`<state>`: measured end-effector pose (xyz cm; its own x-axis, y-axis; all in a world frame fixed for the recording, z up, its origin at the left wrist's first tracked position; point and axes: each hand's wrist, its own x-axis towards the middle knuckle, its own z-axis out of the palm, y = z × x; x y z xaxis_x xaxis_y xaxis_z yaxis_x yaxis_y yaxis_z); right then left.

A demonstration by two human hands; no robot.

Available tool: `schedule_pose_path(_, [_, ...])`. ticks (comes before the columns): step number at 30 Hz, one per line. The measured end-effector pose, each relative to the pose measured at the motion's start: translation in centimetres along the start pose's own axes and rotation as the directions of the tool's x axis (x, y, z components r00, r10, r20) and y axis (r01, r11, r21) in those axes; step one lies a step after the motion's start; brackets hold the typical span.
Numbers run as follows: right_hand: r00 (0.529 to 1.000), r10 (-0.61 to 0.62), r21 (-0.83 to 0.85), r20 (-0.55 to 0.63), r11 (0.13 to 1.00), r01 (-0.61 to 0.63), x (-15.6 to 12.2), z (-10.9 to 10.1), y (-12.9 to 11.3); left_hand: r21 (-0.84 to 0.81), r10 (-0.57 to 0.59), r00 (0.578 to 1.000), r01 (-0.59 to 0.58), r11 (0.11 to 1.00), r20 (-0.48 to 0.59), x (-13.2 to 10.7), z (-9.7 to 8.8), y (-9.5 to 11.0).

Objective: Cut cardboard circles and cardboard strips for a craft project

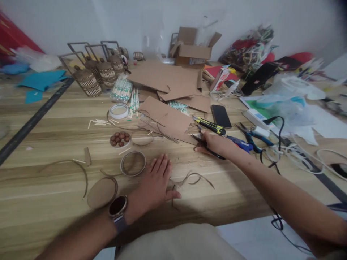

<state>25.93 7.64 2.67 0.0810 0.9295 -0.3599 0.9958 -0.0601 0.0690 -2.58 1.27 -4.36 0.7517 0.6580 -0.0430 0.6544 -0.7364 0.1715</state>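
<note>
My left hand (pixel 155 182) lies flat on the wooden table, palm down, with its fingers stretched out and holding nothing. Just beyond its fingertips stands a round brown ring (pixel 121 165), and a round cardboard disc (pixel 100 193) lies left of the wrist. Thin brown strips (pixel 189 177) curl on the wood to the right of the thumb. Over on the right, my right hand (pixel 217 142) is closed on black-handled scissors (pixel 214 154), whose blades point left. Their tips are beside the edge of a cut cardboard piece (pixel 168 115). The fingers partly hide the handles.
Right of the scissors lie a yellow-black cutter (pixel 208 125), a phone (pixel 221 116), blue-handled pliers (pixel 252 138) and tangled cables (pixel 298 157). A dish of brown beads (pixel 119 139) and a white tape roll (pixel 118 111) are left. Lantern-like models (pixel 87 82) stand behind.
</note>
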Motion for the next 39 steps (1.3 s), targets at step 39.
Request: schedule_pose_path(39, [0.731,-0.456,0.039,-0.508,0.835,0.549,-9.1,12.5,-7.3,-0.315,-0.513,0.811,0.427,0.848,-0.282,-5.2,-6.7,-8.8])
